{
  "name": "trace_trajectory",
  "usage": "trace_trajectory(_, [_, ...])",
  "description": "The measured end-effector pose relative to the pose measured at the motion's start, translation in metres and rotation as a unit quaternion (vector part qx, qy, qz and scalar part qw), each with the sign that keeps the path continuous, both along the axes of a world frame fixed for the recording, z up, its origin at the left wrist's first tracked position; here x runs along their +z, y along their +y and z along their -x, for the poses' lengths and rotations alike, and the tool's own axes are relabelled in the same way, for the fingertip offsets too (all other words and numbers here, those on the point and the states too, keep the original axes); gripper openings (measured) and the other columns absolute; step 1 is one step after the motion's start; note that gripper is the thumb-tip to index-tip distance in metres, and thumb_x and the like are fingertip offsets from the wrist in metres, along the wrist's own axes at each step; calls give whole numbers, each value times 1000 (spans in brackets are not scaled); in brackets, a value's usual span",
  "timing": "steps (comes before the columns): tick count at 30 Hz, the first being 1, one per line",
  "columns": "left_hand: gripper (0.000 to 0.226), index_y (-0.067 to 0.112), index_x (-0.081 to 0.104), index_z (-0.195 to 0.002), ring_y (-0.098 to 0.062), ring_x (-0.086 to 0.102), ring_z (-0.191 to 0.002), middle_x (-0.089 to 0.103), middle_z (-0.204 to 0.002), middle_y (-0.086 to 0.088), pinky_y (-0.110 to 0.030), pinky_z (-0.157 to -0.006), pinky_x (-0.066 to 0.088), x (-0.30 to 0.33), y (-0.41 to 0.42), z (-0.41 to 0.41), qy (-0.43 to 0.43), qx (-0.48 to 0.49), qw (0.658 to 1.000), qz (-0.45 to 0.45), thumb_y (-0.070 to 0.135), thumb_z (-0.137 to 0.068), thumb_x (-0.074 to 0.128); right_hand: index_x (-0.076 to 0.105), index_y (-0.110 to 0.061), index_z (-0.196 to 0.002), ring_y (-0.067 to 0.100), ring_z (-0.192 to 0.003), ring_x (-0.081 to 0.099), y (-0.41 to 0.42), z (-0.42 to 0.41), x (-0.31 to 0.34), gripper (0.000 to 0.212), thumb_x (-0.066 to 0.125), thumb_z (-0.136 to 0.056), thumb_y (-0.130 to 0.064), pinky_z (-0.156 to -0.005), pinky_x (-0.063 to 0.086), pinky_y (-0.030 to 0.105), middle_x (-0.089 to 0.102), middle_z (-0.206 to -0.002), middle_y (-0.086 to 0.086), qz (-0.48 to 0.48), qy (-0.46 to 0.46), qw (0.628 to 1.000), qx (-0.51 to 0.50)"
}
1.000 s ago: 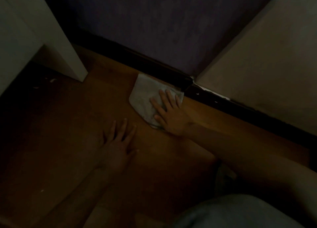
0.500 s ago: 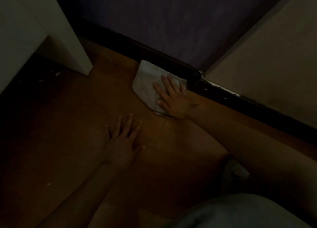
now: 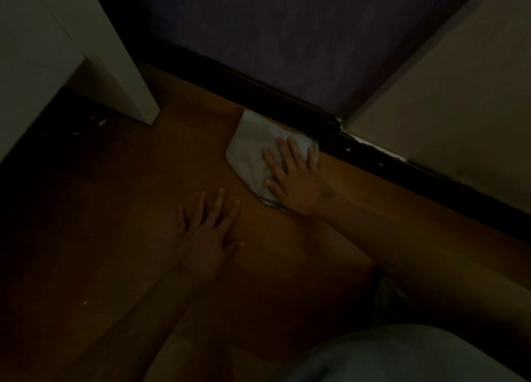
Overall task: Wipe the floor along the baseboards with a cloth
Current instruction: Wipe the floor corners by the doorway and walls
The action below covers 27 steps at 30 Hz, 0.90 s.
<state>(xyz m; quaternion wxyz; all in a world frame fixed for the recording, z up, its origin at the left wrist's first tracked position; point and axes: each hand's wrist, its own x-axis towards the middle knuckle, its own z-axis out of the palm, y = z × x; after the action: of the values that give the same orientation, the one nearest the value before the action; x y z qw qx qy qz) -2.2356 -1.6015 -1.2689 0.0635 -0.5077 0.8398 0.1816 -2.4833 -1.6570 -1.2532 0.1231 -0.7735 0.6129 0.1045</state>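
Note:
A white cloth (image 3: 249, 148) lies flat on the brown wooden floor (image 3: 186, 157), its far edge against the dark baseboard (image 3: 275, 99). My right hand (image 3: 296, 177) presses on the cloth's right half with fingers spread and straight. My left hand (image 3: 208, 232) rests palm down on the bare floor, just below and left of the cloth, fingers spread and holding nothing.
A white furniture leg (image 3: 126, 74) stands on the floor at the upper left, with small white specks (image 3: 100, 122) beside it. The dark wall meets a pale wall (image 3: 448, 94) at a corner right of the cloth. The room is dim.
The view has drifted so the hands and cloth sit slightly lower and to the right in frame. My right hand stays pressed on the cloth by the baseboard; my left hand stays planted.

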Motion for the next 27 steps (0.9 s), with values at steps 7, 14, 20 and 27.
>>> trace_trajectory(7, [77,38,17,-153,-31,1,-147,1,-162,2,-66,-109,14,-2,1,0,-5,-1,1000,1,70,-83,23,-6,-27,-153,31,-147,-12,-11,-3,0,69,-1,-92,-57,-114,-4,62,-9,-161,13,20,-14,999,-30])
trace_trajectory(14, [75,36,25,-151,-28,7,-145,12,-162,-1,-67,-106,21,1,0,-1,3,-6,1000,9,69,-84,29,4,-28,-154,30,-148,-6,-37,-14,-2,74,-2,-88,-61,-116,-4,56,-3,-162,11,13,-47,999,-19])
trace_trajectory(20, [77,38,13,-153,-25,-4,-146,5,-163,0,-65,-109,15,-1,1,-1,11,-4,1000,17,71,-84,24,10,-27,-154,28,-149,1,-21,8,-8,60,8,-99,-51,-118,1,54,6,-161,13,58,-49,997,17])
trace_trajectory(27, [77,42,5,-151,-26,-2,-147,1,-161,4,-64,-109,15,-5,0,-1,8,7,1000,4,73,-82,24,15,-26,-153,29,-148,6,-52,-19,0,66,6,-94,-54,-118,2,52,11,-161,13,46,-78,996,23])
